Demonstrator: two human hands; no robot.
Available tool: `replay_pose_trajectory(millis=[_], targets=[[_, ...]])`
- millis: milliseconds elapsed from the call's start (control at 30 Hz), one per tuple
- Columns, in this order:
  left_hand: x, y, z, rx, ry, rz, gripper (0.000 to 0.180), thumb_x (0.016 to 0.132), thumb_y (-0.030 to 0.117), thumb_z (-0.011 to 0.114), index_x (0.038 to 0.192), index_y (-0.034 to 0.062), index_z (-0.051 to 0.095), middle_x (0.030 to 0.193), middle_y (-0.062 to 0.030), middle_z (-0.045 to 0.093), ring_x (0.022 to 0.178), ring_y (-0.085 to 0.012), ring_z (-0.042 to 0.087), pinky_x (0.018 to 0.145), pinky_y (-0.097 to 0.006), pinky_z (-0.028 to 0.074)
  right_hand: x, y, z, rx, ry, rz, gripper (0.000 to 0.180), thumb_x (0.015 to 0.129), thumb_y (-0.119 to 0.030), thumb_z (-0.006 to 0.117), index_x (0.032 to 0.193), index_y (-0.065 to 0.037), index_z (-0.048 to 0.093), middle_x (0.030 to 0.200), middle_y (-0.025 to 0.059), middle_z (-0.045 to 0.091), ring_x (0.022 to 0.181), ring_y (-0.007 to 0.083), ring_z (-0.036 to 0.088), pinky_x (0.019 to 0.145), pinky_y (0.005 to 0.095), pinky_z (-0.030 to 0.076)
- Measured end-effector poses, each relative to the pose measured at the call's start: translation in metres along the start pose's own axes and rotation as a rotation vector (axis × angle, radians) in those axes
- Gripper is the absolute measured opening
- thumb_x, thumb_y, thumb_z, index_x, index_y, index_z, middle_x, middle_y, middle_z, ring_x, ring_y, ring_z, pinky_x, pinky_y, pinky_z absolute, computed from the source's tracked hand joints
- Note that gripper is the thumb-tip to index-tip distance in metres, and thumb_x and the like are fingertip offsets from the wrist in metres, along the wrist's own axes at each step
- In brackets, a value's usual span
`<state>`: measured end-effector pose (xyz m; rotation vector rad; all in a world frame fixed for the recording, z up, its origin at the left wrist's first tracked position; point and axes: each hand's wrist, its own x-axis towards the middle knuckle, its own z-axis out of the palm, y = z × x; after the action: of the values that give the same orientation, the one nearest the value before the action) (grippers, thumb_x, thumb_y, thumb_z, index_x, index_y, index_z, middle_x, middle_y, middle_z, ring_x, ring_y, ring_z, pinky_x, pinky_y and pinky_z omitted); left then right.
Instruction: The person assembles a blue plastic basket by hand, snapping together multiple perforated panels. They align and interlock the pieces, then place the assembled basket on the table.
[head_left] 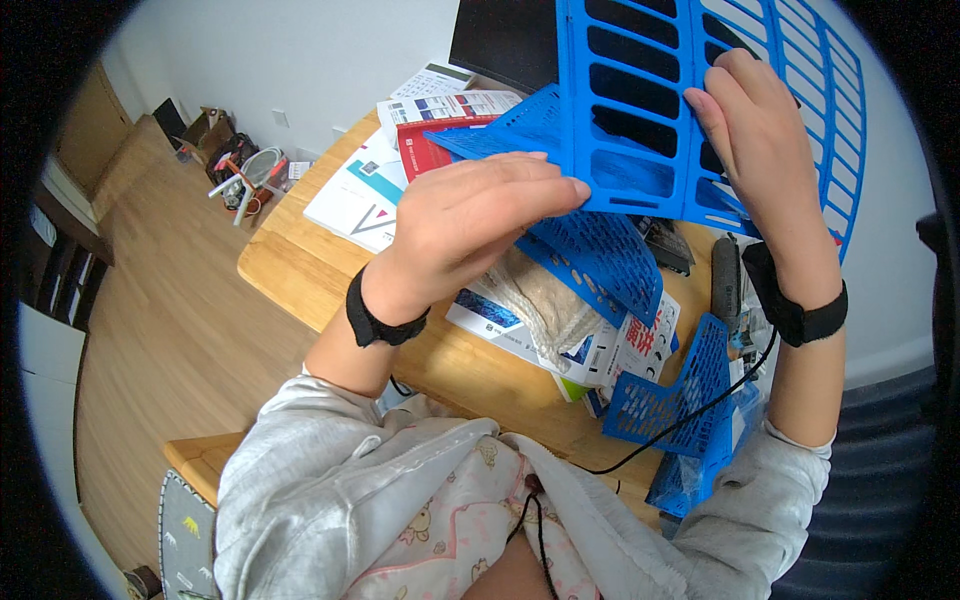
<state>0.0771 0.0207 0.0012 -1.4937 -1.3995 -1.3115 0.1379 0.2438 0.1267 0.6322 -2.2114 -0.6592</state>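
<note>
Both the left hand (470,215) and the right hand (755,130) are closed on the blue panel (690,60), which is held up over the surface (290,240). A lower corner is pinched by the left; slotted bars are gripped by the right. Lightness and some springiness are suggested by its thin, plastic-looking grid; slender bars might be cracked, so broader strips are better grasped.

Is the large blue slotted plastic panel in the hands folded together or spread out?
The panel is spread out: it fans wide from the left hand, at its lower-left corner, past the gripping right hand.
</note>
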Motion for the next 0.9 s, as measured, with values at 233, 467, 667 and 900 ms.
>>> replay_pose_trajectory(millis=[233, 467, 667, 900], targets=[[-0.003, 0.005, 0.008, -0.169, 0.171, -0.171, 0.027, 0.07, -0.004, 0.063, 0.096, 0.0034, 0.061, 0.092, -0.0094, 0.063, 0.083, -0.0238, 0.063, 0.075, -0.029, 0.052, -0.005, 0.004, 0.007, 0.09, 0.018, 0.049, 0.026, 0.091, -0.025, 0.043, 0.08, -0.003, 0.052, 0.085, 0.0105, 0.049, 0.077, 0.0234, 0.048, 0.067, 0.0302, 0.04], [-0.01, -0.003, -0.001, 0.088, -0.039, -0.075, 0.019, 0.068, 0.006, 0.067, 0.086, 0.0076, 0.064, 0.089, -0.0051, 0.065, 0.088, -0.0212, 0.058, 0.077, -0.033, 0.044, -0.03, 0.015, 0.004, 0.089, 0.056, 0.091, 0.028, 0.091, -0.026, 0.042, 0.082, -0.002, 0.052, 0.087, 0.0103, 0.05, 0.079, 0.023, 0.048, 0.068, 0.0296, 0.039], [-0.044, 0.004, 0.006, 0.038, -0.078, -0.104, 0.019, 0.067, 0.005, 0.068, 0.085, 0.0062, 0.064, 0.091, -0.008, 0.062, 0.088, -0.0243, 0.058, 0.074, -0.033, 0.046, -0.063, 0.007, 0.01, 0.103, 0.104, 0.194, 0.029, 0.091, -0.029, 0.043, 0.084, -0.003, 0.052, 0.088, 0.0099, 0.049, 0.077, 0.0221, 0.047, 0.067, 0.0295, 0.038], [-0.083, 0.011, 0.009, 0.112, -0.11, -0.3, 0.022, 0.066, 0.002, 0.068, 0.088, 0.0072, 0.066, 0.087, -0.0079, 0.056, 0.081, -0.0217, 0.055, 0.067, -0.03, 0.046, -0.084, -0.022, 0.018, 0.118, 0.028, 0.158, 0.051, 0.075, -0.052, 0.059, 0.087, -0.003, 0.053, 0.093, 0.0098, 0.049, 0.078, 0.0201, 0.048, 0.064, 0.0278, 0.04]])
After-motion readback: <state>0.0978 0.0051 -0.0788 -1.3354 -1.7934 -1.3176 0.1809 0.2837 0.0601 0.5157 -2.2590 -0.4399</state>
